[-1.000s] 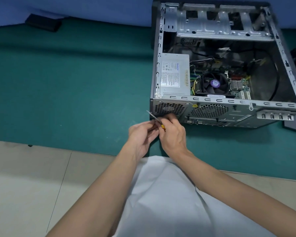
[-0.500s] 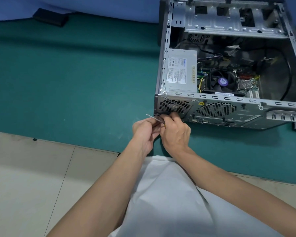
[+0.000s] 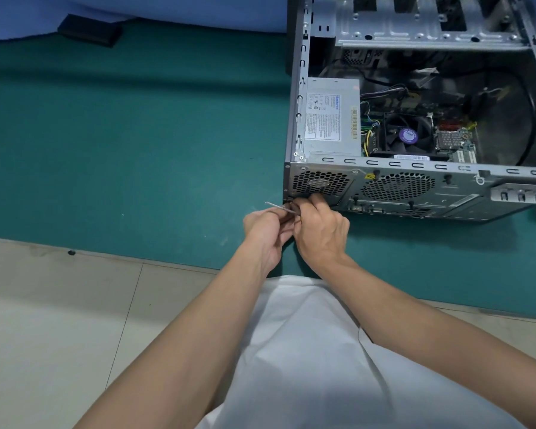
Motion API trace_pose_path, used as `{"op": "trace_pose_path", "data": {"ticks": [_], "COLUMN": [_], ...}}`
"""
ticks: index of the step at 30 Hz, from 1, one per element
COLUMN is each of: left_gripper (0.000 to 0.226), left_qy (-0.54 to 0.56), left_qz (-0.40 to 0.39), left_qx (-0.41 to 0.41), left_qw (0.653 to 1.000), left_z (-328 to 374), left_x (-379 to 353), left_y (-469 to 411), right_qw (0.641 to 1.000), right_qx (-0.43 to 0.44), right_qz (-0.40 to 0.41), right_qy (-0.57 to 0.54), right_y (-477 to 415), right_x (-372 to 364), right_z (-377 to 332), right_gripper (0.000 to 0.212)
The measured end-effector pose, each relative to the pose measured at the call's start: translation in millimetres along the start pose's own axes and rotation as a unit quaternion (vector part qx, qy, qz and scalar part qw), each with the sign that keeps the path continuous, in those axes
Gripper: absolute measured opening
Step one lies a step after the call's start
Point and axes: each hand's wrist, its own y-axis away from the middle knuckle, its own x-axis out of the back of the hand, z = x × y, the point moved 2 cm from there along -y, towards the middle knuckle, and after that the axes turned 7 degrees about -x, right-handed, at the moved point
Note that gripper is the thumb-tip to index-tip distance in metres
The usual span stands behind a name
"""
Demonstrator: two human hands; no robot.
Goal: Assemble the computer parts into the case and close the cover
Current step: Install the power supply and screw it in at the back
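While your left hand point(image 3: 266, 235) pinches the shaft of the screwdriver point(image 3: 277, 207) and your right hand point(image 3: 321, 235) wraps its handle, at the seven-o'clock corner of the case point(image 3: 294, 88), you seem to be fastening the rear panel point(image 3: 356, 184) — swing the tip round onto it.

A green mat point(image 3: 136, 134) covers the pale tiled floor point(image 3: 59, 320). On the mat, the open computer case point(image 3: 415, 193) lies at two o'clock, with a flat black box point(image 3: 89, 29) well apart at eleven.

Open green mat point(image 3: 136, 134) left of case point(image 3: 295, 88); cables point(image 3: 381, 97) seemingly crowd inside.
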Motion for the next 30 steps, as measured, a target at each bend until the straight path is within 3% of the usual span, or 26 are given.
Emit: {"op": "trace_pose_path", "data": {"ticks": [4, 9, 13, 17, 21, 24, 30], "left_gripper": [0.023, 0.019, 0.018, 0.018, 0.025, 0.020, 0.023], "left_qy": [-0.014, -0.006, 0.011, 0.014, 0.008, 0.023, 0.045], "left_qz": [-0.008, -0.039, -0.046, -0.047, -0.054, -0.060, -0.068], "left_qx": [0.006, 0.025, 0.043, 0.052, 0.064, 0.069, 0.076], "left_qw": [1.000, 0.999, 0.998, 0.997, 0.996, 0.996, 0.994], "left_z": [0, 5, 10, 13, 14, 17, 20], "left_x": [0, 2, 0, -1, -1, -1, -1], "left_y": [-2, -3, -4, -2, -3, -1, 3], "right_qw": [1.000, 0.992, 0.983, 0.973, 0.948, 0.948, 0.933], "right_qx": [-0.022, -0.088, -0.151, -0.178, -0.176, -0.156, -0.209], "right_qz": [-0.010, -0.078, -0.095, -0.149, -0.232, -0.254, -0.273], "right_qy": [0.008, 0.035, 0.040, -0.023, -0.129, -0.113, -0.107], "right_y": [1, 1, -2, 5, 22, 32, 34], "right_x": [-2, -5, -1, 8, 20, 24, 25], "right_z": [-1, -3, -1, 2, 9, 10, 10], "right_gripper": [0.014, 0.023, 0.017, 0.023, 0.014, 0.017, 0.021]}}
